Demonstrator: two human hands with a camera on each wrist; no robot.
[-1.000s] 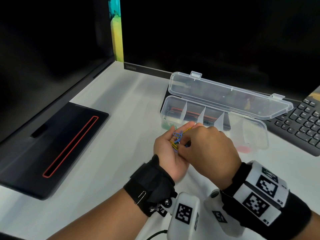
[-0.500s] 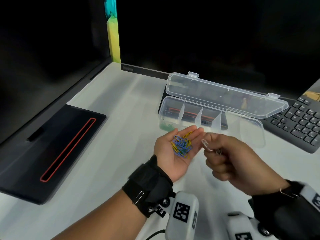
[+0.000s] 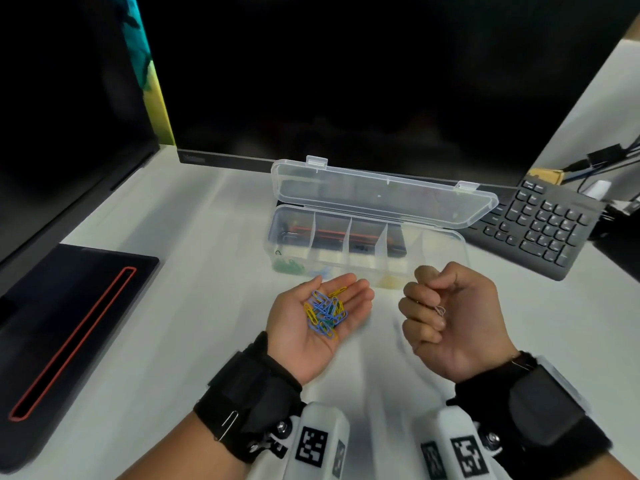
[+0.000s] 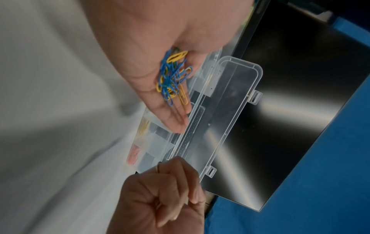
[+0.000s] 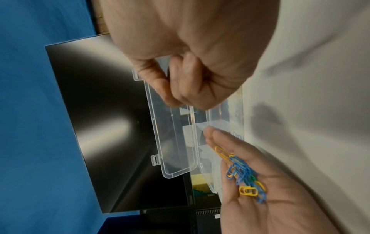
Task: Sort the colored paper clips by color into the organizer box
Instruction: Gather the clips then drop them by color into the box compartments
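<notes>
Right hand (image 3: 450, 317) drew back — fisted, palm up, beside cupped left hand (image 3: 313, 323).

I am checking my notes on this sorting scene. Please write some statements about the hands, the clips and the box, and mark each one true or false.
1. The left hand lies palm up with a pile of blue and yellow clips on it. True.
2. The organizer box has its lid closed. False: the lid stands open behind the compartments.
3. The right hand has its fingers curled and pinches a pale clip. True.
4. The green clips lie in the rightmost compartment. False: they lie in the leftmost one.
5. The keyboard is to the left of the box. False: it is to the right.
</notes>
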